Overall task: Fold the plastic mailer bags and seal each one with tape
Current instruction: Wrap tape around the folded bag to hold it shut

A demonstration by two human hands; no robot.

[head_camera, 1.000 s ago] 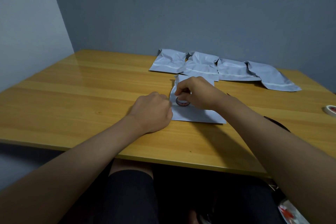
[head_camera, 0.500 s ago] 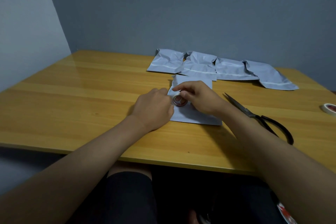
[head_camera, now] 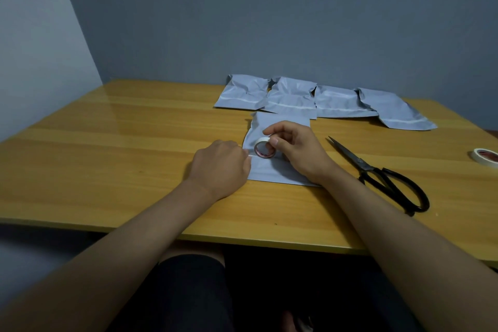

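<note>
A folded grey mailer bag (head_camera: 272,170) lies flat on the wooden table (head_camera: 107,159) in front of me. My right hand (head_camera: 296,151) pinches a small white tape roll (head_camera: 264,149) standing on edge over the bag. A short white strip of tape runs from the roll leftwards to my left hand (head_camera: 221,167), whose curled fingers hold the strip's end at the bag's left edge. Several more grey mailer bags (head_camera: 318,101) lie in a row at the back of the table.
Black scissors (head_camera: 382,178) lie shut on the table right of my right forearm. A second white tape roll (head_camera: 485,155) lies flat at the table's right edge. Grey walls close the back and left sides.
My right hand has drawn the tape roll a little to the right, away from my left hand, so a short strip of tape now shows between them. The scissors are uncovered.
</note>
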